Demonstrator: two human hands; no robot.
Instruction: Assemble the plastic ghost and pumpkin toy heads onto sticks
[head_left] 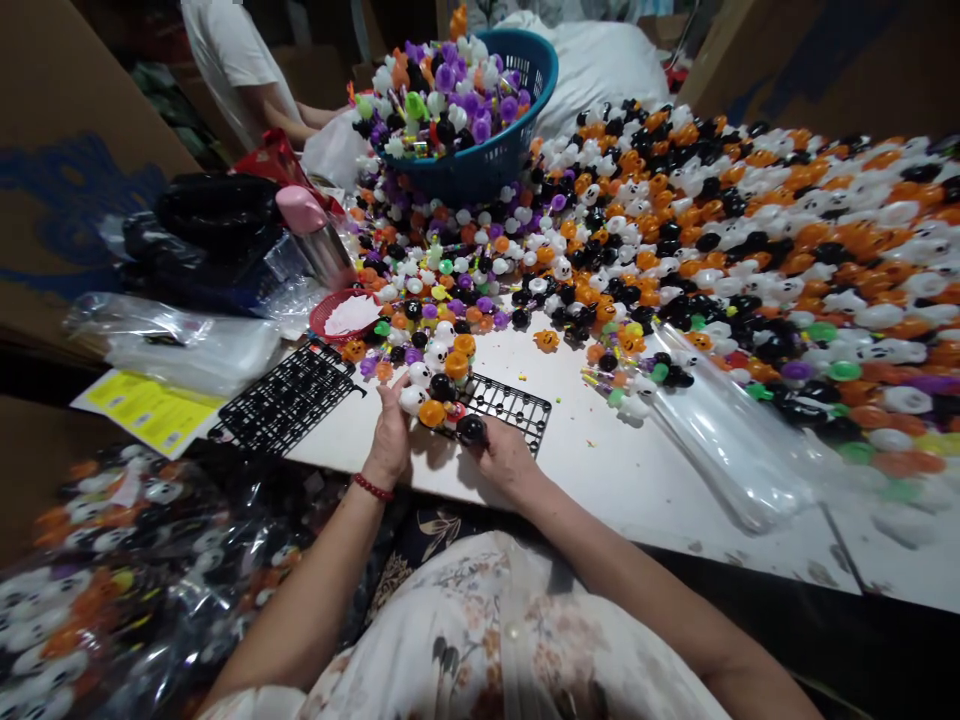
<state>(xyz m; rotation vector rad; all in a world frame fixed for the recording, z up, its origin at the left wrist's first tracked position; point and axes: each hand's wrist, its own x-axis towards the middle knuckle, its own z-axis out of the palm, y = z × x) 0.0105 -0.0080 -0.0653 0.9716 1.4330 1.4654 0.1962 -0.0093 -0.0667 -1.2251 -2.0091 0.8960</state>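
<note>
Toy heads (pixel 456 365) stood in a compact group between the two hands, close to the front edge of the white table (pixel 622 480). Bare tabletop spread to the right of the black grid (pixel 517 396) partly hidden under them, as far as a small bunch of toys and a clear plastic sleeve (pixel 727 440). Room was tighter on the left, where a stack of black lattices (pixel 289 400) reached the table's edge, and beyond the group, where loose toys (pixel 600 230) crowded in.

The group's long axis ran away from the person, leaning slightly right, in two rough rows: white beside orange and black. The grid pointed out to the right, its far corner uncovered.

The hands were apart. The left hand (pixel 390 435) lay against the white heads, its fingers partly hidden; whether it gripped them or the grid could not be told. The right hand (pixel 506 455) was closed on a black head (pixel 472 431) at the near right.

The heads looked smooth, glossy and rounded, some with printed faces. The grid was a thin open mesh, apparently plastic, and the sleeve was limp, shiny film.
</note>
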